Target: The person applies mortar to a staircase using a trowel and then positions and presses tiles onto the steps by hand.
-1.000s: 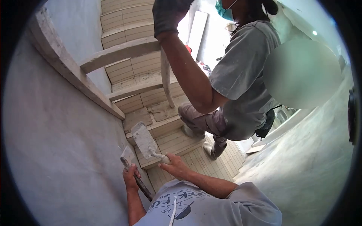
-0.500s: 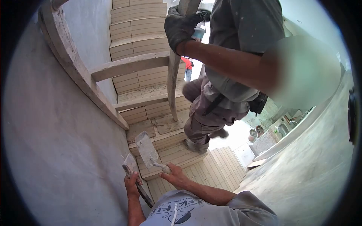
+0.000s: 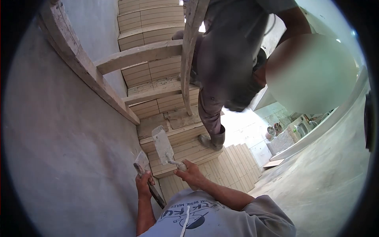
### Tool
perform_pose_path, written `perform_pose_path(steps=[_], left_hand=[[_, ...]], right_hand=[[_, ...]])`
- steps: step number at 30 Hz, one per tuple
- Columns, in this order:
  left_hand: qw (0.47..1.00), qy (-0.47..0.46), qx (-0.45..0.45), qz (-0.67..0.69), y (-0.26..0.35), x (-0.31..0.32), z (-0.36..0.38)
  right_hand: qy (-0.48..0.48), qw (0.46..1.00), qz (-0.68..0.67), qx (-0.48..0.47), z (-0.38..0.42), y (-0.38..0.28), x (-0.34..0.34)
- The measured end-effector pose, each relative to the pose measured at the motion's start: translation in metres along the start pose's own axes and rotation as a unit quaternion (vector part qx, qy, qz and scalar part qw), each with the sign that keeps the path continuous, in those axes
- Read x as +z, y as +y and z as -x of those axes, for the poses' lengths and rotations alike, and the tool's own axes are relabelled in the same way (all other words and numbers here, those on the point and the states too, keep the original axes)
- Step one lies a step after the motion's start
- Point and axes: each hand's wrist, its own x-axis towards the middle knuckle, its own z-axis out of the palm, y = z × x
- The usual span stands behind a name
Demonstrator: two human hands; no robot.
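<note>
My right hand [image 3: 192, 175] is wrapped round the handle of a trowel [image 3: 162, 146]. Its rectangular blade is smeared with dried mortar and points up and away, over the tiled steps [image 3: 177, 144]. Beside the left wall, my left hand [image 3: 143, 185] grips a long, narrow, dark-edged plastering float [image 3: 157, 195], seen nearly edge-on. A grey, mortar-stained flat piece [image 3: 141, 159] shows just beyond that hand, close to the wall. The two hands are a short way apart in front of my shirt.
A wooden ladder [image 3: 142, 55] leans over the stairs along the left wall [image 3: 59, 130]. A co-worker [image 3: 233, 59] stands on the steps just right of it, one boot on a tread. Below right, buckets [image 3: 274, 130] stand near a sink [image 3: 303, 129].
The co-worker's gloved hand has left the ladder rail, and their body has bent and turned. My hands keep their holds; the view has shifted slightly.
</note>
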Motion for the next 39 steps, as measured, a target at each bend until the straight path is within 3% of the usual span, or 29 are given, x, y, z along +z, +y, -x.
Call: perform_pose_path(steps=[9, 17, 19, 23, 31, 39], left_hand=[[1.0, 0.017, -0.022, 0.013, -0.001, -0.001, -0.002], [0.996, -0.049, -0.05, -0.062, -0.013, 0.01, 0.009], [0.993, -0.06, -0.066, -0.08, -0.015, 0.016, 0.014], [0.975, -0.106, -0.074, -0.179, -0.019, 0.023, 0.011], [0.955, -0.127, -0.064, -0.259, -0.028, 0.075, -0.01], [0.929, -0.166, -0.039, -0.33, -0.063, 0.182, -0.067]], right_hand=[[-0.015, 0.999, -0.047, -0.003, -0.004, 0.011, -0.004], [-0.043, 0.997, -0.044, 0.052, -0.007, 0.017, -0.016], [-0.009, 0.999, -0.031, -0.007, -0.01, 0.023, -0.019], [0.01, 0.999, -0.043, 0.014, -0.008, 0.029, -0.036], [0.039, 0.977, -0.171, 0.123, -0.012, 0.064, -0.091], [0.055, 0.971, -0.197, 0.126, -0.058, 0.094, -0.194]])
